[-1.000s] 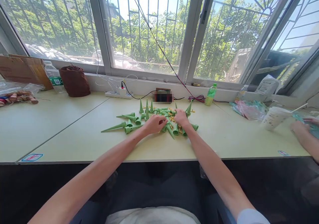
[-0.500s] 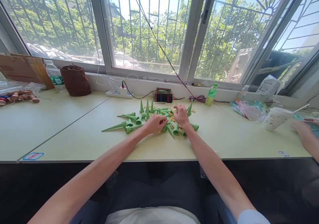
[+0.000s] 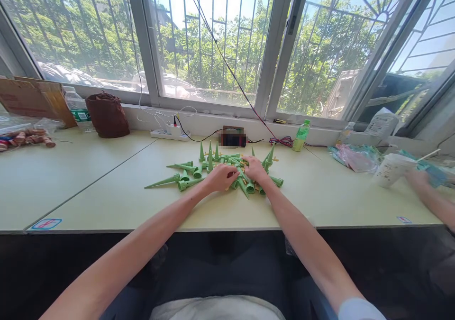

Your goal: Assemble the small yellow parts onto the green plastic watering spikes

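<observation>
Well, at twelve o'clock your left hand (image 3: 221, 177) and right hand (image 3: 256, 169) are amid green cones (image 3: 210, 161); fingers' hold unclear.

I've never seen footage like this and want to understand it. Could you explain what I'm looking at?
There's no machine here: a person uses two bare hands, seen by a camera worn on the head, facing forward and down. On the pale table are green cones, some upright, others lying down, with small yellow parts among them. The left hand and right hand are at this pile; whether either grips a piece is too small to tell. At the far right is another person's hand.
</observation>
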A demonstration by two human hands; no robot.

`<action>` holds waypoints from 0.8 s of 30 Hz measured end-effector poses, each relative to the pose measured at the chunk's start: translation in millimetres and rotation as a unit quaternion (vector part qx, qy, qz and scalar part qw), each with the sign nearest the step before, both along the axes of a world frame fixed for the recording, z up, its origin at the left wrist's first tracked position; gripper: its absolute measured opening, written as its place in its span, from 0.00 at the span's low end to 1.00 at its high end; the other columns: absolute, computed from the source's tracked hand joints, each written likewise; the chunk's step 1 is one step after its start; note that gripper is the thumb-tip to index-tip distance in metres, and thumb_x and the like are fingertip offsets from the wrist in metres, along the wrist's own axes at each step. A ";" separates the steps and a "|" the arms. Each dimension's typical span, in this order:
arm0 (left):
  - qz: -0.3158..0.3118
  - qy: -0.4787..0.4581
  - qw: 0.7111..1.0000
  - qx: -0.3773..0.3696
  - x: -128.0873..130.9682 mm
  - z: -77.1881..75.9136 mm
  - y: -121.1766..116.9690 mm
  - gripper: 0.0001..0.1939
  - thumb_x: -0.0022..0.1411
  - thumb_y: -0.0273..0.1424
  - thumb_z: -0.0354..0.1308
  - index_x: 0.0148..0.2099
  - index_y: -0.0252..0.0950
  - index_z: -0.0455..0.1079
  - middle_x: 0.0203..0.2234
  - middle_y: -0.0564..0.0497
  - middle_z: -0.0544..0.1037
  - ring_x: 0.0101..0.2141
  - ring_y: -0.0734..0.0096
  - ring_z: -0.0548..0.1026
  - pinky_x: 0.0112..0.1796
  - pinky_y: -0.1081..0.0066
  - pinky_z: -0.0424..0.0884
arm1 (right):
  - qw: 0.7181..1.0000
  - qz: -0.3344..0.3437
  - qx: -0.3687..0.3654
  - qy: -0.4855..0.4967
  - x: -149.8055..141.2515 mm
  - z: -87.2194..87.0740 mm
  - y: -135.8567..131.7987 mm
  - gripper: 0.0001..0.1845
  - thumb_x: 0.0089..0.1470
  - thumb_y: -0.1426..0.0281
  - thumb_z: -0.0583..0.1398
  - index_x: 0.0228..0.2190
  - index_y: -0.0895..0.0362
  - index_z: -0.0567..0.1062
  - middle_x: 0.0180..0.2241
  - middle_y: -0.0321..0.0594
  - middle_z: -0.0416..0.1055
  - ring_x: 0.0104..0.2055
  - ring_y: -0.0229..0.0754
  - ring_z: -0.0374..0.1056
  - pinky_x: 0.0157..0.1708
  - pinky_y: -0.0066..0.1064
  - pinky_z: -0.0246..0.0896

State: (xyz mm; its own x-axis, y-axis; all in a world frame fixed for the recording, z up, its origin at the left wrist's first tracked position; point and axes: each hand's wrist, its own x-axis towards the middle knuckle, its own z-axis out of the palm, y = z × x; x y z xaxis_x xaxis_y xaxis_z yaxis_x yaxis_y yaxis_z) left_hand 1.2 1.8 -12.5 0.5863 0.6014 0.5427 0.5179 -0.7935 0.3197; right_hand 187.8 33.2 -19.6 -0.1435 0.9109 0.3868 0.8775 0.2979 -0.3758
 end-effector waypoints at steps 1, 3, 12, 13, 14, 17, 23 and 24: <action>0.000 0.002 1.000 -0.001 -0.1 0.0 0.0 0.18 0.64 0.35 0.49 0.23 0.34 0.63 0.15 0.56 0.64 0.20 0.78 0.57 0.26 0.73 0.55 | 1.000 -0.005 -0.015 -0.007 0.2 -0.5 0.4 0.27 0.53 0.78 0.55 0.56 0.60 0.70 0.55 0.50 0.67 0.57 0.44 0.62 0.58 0.32 0.55; 0.001 0.004 1.000 -0.001 -0.3 -0.1 0.2 0.18 0.64 0.35 0.49 0.23 0.34 0.64 0.15 0.56 0.65 0.20 0.78 0.57 0.27 0.73 0.55 | 0.999 -0.008 -0.036 -0.016 0.1 -1.0 0.4 0.28 0.54 0.78 0.55 0.57 0.60 0.69 0.55 0.51 0.67 0.57 0.45 0.62 0.57 0.32 0.55; -0.006 0.003 1.000 0.001 -0.8 -1.0 1.1 0.18 0.64 0.36 0.49 0.23 0.35 0.65 0.15 0.55 0.65 0.19 0.77 0.57 0.26 0.73 0.55 | 0.999 0.003 -0.050 -0.014 -1.8 4.4 -5.3 0.23 0.56 0.77 0.55 0.54 0.60 0.71 0.54 0.51 0.65 0.56 0.43 0.63 0.55 0.30 0.55; -0.006 0.004 1.000 0.001 -0.9 -1.0 1.1 0.18 0.64 0.36 0.49 0.23 0.35 0.64 0.15 0.55 0.65 0.19 0.77 0.57 0.26 0.73 0.55 | 0.999 0.005 -0.048 -0.013 -1.8 4.6 -5.5 0.23 0.56 0.77 0.54 0.53 0.59 0.71 0.54 0.51 0.65 0.56 0.42 0.63 0.55 0.30 0.56; -0.007 0.005 1.000 0.000 -0.9 -1.0 1.0 0.18 0.64 0.36 0.49 0.23 0.35 0.64 0.15 0.55 0.65 0.19 0.77 0.57 0.26 0.73 0.55 | 0.999 0.008 -0.046 -0.013 -1.7 4.7 -5.6 0.22 0.56 0.77 0.54 0.53 0.59 0.71 0.53 0.51 0.66 0.56 0.42 0.63 0.55 0.30 0.56; -0.008 0.006 1.000 0.001 -1.1 -0.9 0.7 0.18 0.64 0.36 0.49 0.22 0.35 0.63 0.15 0.56 0.64 0.19 0.77 0.57 0.26 0.72 0.55 | 0.999 0.015 -0.035 -0.009 -1.5 4.2 -5.1 0.20 0.57 0.76 0.55 0.51 0.59 0.73 0.52 0.49 0.67 0.55 0.42 0.63 0.55 0.31 0.56; -0.008 0.002 1.000 0.002 -0.7 -0.7 0.8 0.18 0.64 0.36 0.50 0.22 0.35 0.63 0.15 0.56 0.64 0.19 0.77 0.56 0.26 0.72 0.55 | 1.000 0.020 -0.013 0.002 -1.4 3.3 -4.7 0.17 0.56 0.74 0.57 0.47 0.59 0.74 0.47 0.47 0.69 0.49 0.41 0.66 0.53 0.31 0.57; -0.006 0.004 1.000 0.000 -0.7 -0.6 0.7 0.18 0.64 0.36 0.49 0.22 0.35 0.62 0.15 0.56 0.64 0.19 0.77 0.56 0.26 0.72 0.55 | 1.000 0.020 -0.012 0.003 -1.3 3.2 -4.6 0.17 0.55 0.74 0.57 0.47 0.59 0.74 0.47 0.46 0.69 0.48 0.41 0.66 0.53 0.31 0.57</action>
